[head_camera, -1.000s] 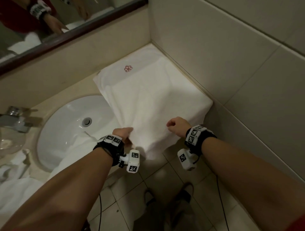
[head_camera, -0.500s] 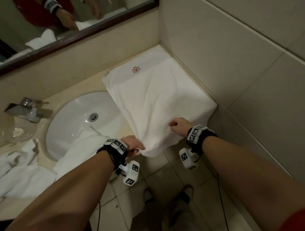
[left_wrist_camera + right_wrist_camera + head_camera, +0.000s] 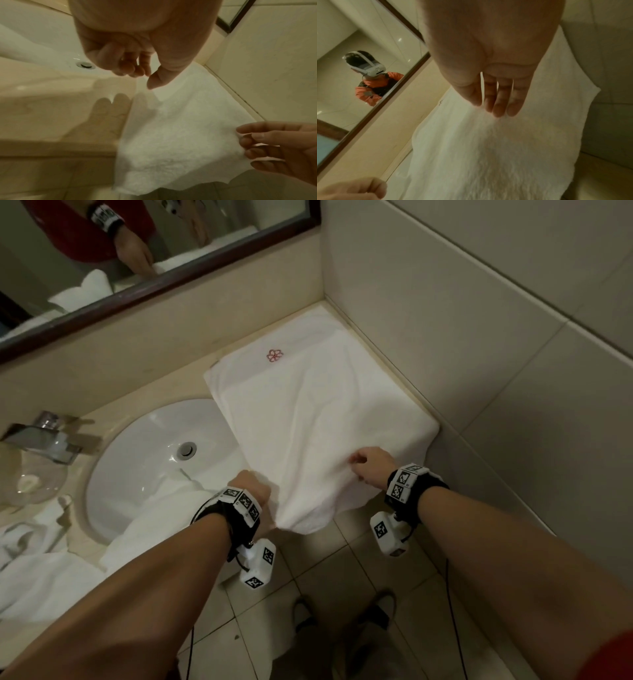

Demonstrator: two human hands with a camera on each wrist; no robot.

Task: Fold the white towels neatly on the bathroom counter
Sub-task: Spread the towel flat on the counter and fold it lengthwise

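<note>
A white towel (image 3: 308, 419) with a red flower mark lies spread in the right corner of the beige counter (image 3: 191, 386), against the tiled wall. Its near end hangs over the counter's front. My left hand (image 3: 253, 487) pinches the towel's near left edge between thumb and fingers (image 3: 145, 75). My right hand (image 3: 368, 463) grips the towel's (image 3: 180, 128) near right part, knuckles up. In the right wrist view its fingers (image 3: 498, 108) point down into the cloth (image 3: 488, 148).
A white sink (image 3: 147, 460) sits left of the towel, with a chrome tap (image 3: 48, 436) and a glass dish (image 3: 30, 484) beyond. Crumpled white towels (image 3: 44, 577) lie at the near left, one trailing into the sink. A mirror (image 3: 137, 251) runs behind; tiled floor lies below.
Both hands keep their hold on the towel's near end. My left hand has drawn back a little toward me along the left edge, and the view has shifted slightly.
</note>
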